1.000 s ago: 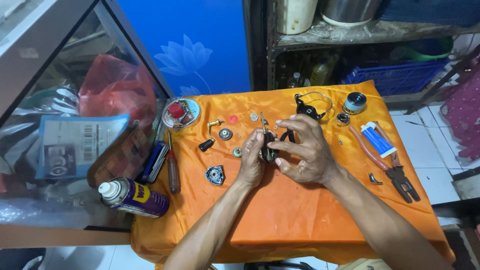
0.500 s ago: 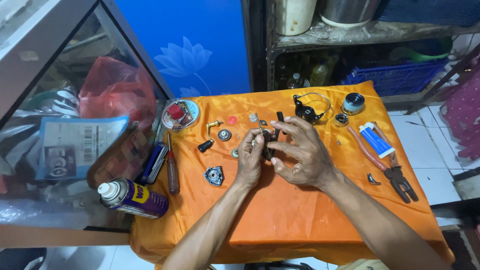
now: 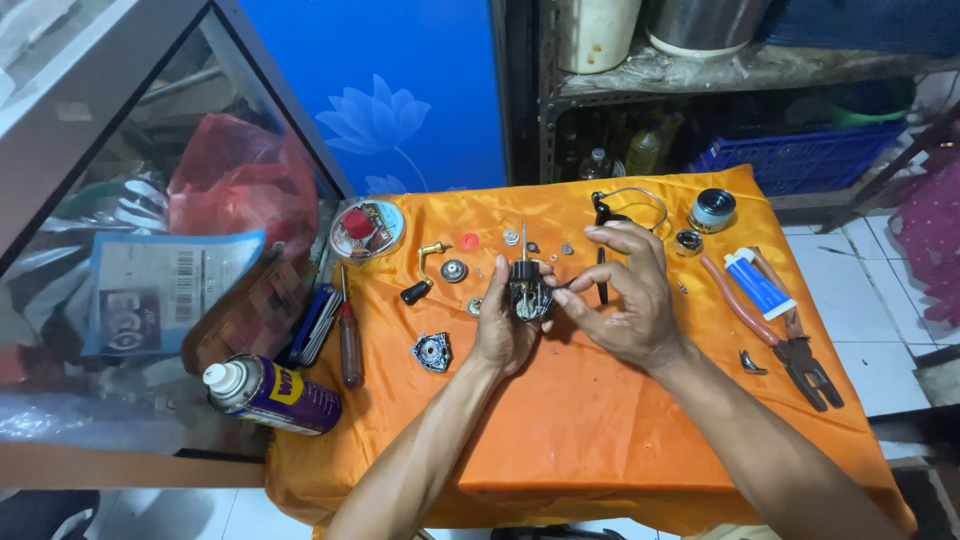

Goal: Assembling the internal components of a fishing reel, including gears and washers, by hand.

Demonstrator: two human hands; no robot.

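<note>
Both hands meet over the middle of a table covered in orange cloth (image 3: 600,420). My left hand (image 3: 503,328) cups a small black reel body (image 3: 527,291) from below, its thin metal shaft pointing up. My right hand (image 3: 625,295) pinches the same reel body from the right side with thumb and fingers. Small parts lie around it: a gold crank handle (image 3: 424,268), a round gear (image 3: 454,270), a red washer (image 3: 469,241), a grey side plate (image 3: 433,352), and a black rotor with a wire bail (image 3: 622,205).
A spool (image 3: 711,210), a blue-white tube (image 3: 760,284) and red-handled pliers (image 3: 790,340) lie at the right. A spray can (image 3: 272,394), screwdriver (image 3: 349,338) and round tin (image 3: 367,229) sit at the left by a glass cabinet (image 3: 120,260). Shelves stand behind.
The reel body has been turned in my hands so its shaft points up, and my right fingers have shifted their grip on it. The parts on the cloth have not moved.
</note>
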